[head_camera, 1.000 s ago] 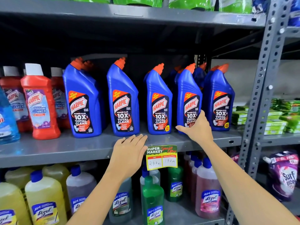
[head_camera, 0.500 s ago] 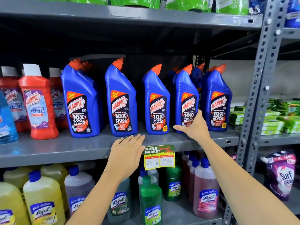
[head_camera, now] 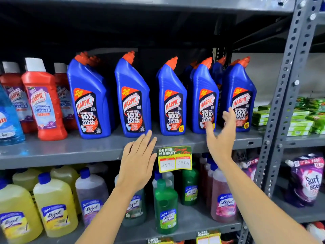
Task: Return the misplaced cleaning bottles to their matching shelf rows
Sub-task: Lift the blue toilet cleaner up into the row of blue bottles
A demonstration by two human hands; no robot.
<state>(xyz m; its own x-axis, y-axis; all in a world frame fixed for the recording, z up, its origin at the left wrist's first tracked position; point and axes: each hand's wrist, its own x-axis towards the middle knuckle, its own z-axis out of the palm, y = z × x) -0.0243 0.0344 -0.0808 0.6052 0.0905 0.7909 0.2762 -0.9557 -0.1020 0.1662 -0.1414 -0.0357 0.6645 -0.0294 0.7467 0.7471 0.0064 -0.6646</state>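
Several blue Harpic bottles (head_camera: 133,101) with orange caps stand in a row on the middle shelf (head_camera: 70,152). Red Harpic bathroom cleaner bottles (head_camera: 44,103) stand to their left. My right hand (head_camera: 220,138) is open, fingers spread, just in front of the fourth blue bottle (head_camera: 204,101), holding nothing. My left hand (head_camera: 139,161) is open with fingers together, over the shelf's front edge below the second and third blue bottles. On the lower shelf stand yellow Lizol bottles (head_camera: 54,206), a green Lizol bottle (head_camera: 166,206) and pink ones (head_camera: 222,199).
A green price tag (head_camera: 175,158) hangs on the shelf edge between my hands. A perforated grey upright (head_camera: 281,106) stands at the right, with green packets (head_camera: 302,118) and purple Surf pouches (head_camera: 309,182) beyond it. A pale blue bottle (head_camera: 8,120) sits at the far left.
My right hand has come off the fourth blue bottle and drawn back, fingers spread. My left hand has stayed at the shelf edge.
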